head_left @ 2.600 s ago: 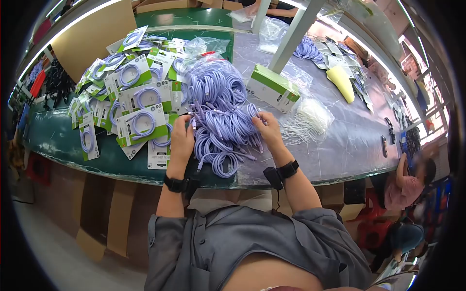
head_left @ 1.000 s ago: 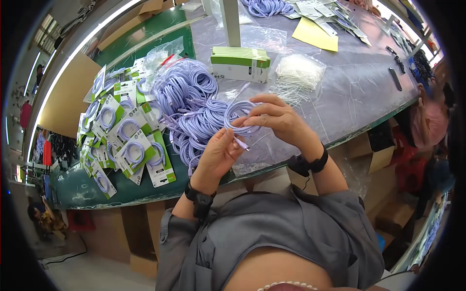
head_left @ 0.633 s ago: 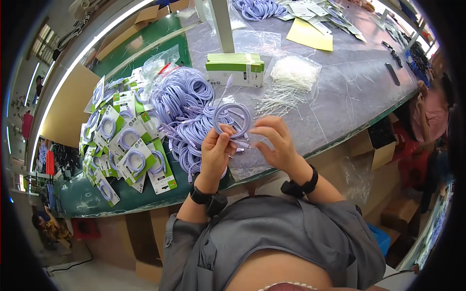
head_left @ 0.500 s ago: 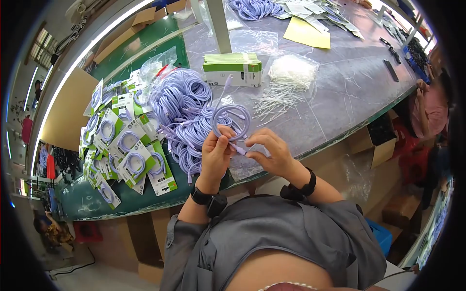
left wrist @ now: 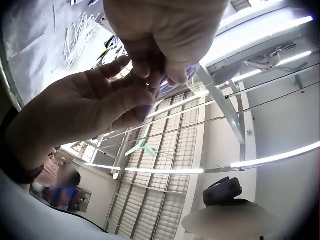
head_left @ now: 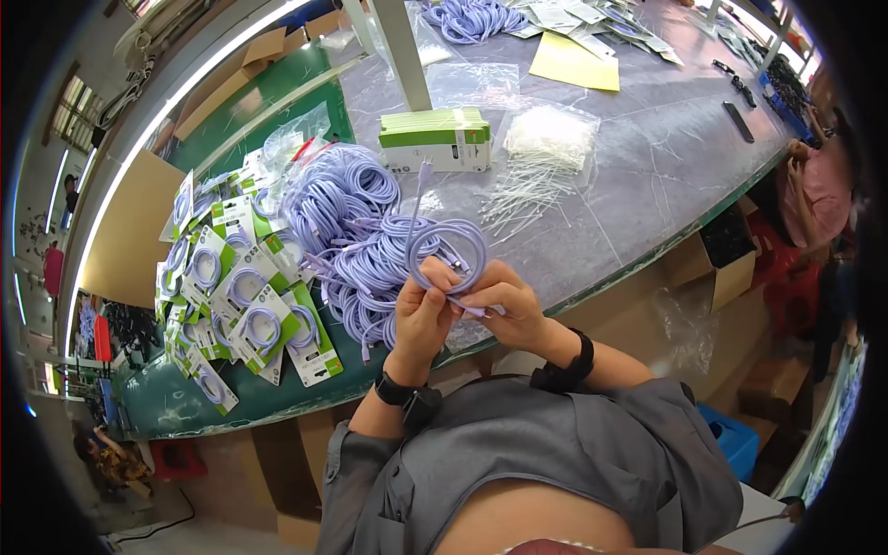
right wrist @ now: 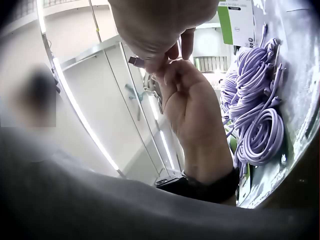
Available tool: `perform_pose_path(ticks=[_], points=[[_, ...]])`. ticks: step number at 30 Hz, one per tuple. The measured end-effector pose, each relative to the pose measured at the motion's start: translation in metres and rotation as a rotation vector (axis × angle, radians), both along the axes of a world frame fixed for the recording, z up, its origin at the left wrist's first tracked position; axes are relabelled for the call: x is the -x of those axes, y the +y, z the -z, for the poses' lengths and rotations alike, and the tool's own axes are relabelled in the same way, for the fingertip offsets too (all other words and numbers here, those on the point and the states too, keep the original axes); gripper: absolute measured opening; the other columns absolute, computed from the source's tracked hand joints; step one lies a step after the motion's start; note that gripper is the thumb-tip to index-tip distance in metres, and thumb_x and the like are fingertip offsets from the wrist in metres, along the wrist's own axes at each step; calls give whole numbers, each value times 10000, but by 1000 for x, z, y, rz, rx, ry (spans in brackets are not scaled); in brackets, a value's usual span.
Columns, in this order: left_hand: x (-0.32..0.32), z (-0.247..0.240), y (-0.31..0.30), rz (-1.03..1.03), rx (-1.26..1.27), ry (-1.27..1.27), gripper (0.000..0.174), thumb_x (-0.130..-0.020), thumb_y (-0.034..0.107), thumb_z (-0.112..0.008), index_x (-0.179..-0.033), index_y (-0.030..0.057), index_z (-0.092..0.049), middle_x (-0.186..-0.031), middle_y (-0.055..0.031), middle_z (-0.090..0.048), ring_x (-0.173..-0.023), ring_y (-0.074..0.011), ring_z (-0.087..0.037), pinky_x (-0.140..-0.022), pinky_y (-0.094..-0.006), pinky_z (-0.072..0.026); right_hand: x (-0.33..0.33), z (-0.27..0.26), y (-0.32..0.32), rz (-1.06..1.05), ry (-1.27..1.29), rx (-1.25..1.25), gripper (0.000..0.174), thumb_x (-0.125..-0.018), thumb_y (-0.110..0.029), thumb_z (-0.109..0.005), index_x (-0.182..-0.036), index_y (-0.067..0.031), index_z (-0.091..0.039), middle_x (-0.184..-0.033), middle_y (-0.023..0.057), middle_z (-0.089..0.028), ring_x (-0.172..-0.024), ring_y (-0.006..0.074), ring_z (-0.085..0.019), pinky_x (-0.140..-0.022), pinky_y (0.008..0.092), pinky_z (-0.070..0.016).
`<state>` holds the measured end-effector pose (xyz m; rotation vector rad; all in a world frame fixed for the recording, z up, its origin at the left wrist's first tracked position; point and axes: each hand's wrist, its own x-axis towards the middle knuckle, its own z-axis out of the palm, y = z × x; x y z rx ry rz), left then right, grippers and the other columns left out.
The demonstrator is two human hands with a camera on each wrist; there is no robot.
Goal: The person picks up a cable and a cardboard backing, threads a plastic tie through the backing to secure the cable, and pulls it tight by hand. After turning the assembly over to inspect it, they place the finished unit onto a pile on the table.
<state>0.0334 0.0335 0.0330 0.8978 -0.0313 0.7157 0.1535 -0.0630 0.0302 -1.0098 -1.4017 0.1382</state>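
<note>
A lilac charging cable, wound into a coil point(head_left: 480, 248), stands up above the table between both hands. My left hand point(head_left: 424, 310) pinches the bottom of the coil between thumb and fingers. One straight cable end with its plug point(head_left: 425, 171) sticks up from the coil's left side. My right hand point(head_left: 511, 303) pinches the cable at the lower right of the coil, fingertips close to the left hand's. A plug point(right wrist: 135, 61) pokes out by the fingertips in the right wrist view. In the left wrist view the fingers hide most of the coil.
Behind the hands lies a heap of lilac cables point(head_left: 379, 254). Carded cables point(head_left: 250, 282) cover the table's left. A stack of green-white cards point(head_left: 435, 141), a bag of white zip ties point(head_left: 550, 139) and a yellow sheet point(head_left: 575, 63) lie farther back. A post point(head_left: 400, 55) rises behind the stack.
Both hands have moved from the heap to a single coil held up in front of it. The right hand let go of the coil's side, then closed in on its lower cable end.
</note>
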Motion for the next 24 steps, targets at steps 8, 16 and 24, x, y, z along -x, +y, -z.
perform_pose_path(ticks=[8,16,24], points=[[1,1,3,80,56,-56,232,-934,248,-548,-946,18,-522,-926,-81,-497,-688,-98,-471,-607,-222,-391,3,-8,-6,-54,117,27,221,-751,55,-637,-949,-37,-599,-892,109,-591,-846,259,-580,-759,341,-469],[1,1,8,159,202,-134,253,-934,274,-547,-931,22,-523,-858,-64,-494,-660,-77,-439,-577,-224,-368,6,-12,-11,-35,-23,-52,184,-824,87,-540,-969,-26,-544,-884,111,-588,-855,249,-596,-771,361,-488],[-17,-7,2,-113,-233,380,133,-971,112,-454,-1010,6,-525,-771,-30,-530,-664,-88,-493,-609,-218,-406,-2,12,5,-499,1327,97,120,-965,-121,-475,-1056,-57,-429,-893,79,-579,-760,148,-605,-677,278,-515]])
